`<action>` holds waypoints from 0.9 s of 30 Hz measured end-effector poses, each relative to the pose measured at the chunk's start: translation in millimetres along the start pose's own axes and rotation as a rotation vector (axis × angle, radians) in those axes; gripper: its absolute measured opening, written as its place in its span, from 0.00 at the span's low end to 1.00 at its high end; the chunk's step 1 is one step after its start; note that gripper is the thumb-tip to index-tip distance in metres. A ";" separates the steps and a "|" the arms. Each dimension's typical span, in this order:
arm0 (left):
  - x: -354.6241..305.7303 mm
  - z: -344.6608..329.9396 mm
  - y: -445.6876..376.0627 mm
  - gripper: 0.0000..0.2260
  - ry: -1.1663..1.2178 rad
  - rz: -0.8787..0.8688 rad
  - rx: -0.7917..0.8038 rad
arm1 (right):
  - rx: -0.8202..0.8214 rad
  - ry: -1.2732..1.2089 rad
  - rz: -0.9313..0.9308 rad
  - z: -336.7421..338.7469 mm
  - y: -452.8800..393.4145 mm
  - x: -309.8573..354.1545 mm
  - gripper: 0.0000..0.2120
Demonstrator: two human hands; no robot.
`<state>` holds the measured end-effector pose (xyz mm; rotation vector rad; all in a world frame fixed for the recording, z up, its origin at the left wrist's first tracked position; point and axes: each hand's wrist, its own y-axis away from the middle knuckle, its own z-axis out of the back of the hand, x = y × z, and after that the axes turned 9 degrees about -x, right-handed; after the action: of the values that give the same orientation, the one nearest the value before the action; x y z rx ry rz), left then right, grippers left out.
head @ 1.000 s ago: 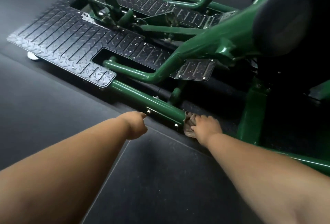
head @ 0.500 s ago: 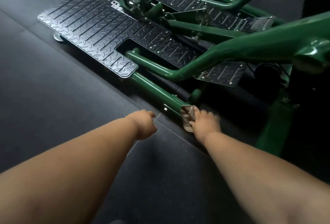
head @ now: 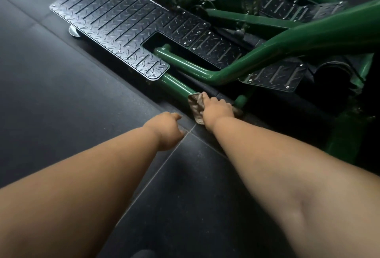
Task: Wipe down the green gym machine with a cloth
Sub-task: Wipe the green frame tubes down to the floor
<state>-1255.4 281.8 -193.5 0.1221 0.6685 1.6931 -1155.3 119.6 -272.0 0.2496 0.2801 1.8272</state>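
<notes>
Writing: no brand, label or lettering could be read anywhere on the machine.

Machine point(head: 267, 50): green-painted round steel tubing, glossy, bent and welded, set low on the floor point(head: 51, 93). A long low tube point(head: 176, 84) ran out from under the plate toward you.

Plate point(head: 115, 23): black metal footplate, diamond-tread pattern with long slots, rounded corners, small screws at the edges. A smaller tread plate point(head: 273, 74) sat under the slanted tube, to the right.

Cloth point(head: 195, 105): crumpled, brownish-grey, draped over the low tube where it met the floor. Your right hand point(head: 216, 107) lay on it, fingers bent down over cloth and tube, its grip holding the cloth.

Left hand point(head: 167, 126): just beside the right, over the floor, fingers loosely curled, its grip holding nothing.

Floor: dark matte rubber tiles, fine-speckled, with thin seams point(head: 156, 171) crossing below your wrists.
</notes>
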 end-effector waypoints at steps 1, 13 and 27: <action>4.8 0.9 0.8 0.29 -0.003 0.010 0.003 | -0.007 -0.003 0.012 -1.4 3.4 -4.1 0.35; 19.4 22.0 4.1 0.29 0.036 0.054 0.010 | -0.040 0.040 0.045 4.2 -5.5 23.3 0.36; 43.6 8.1 13.3 0.29 0.044 0.142 0.005 | -0.095 0.030 0.198 -2.6 -29.0 36.7 0.43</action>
<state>-1274.1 324.1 -192.4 0.1382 0.7106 1.8348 -1139.5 162.3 -282.7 0.1888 0.1936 2.0356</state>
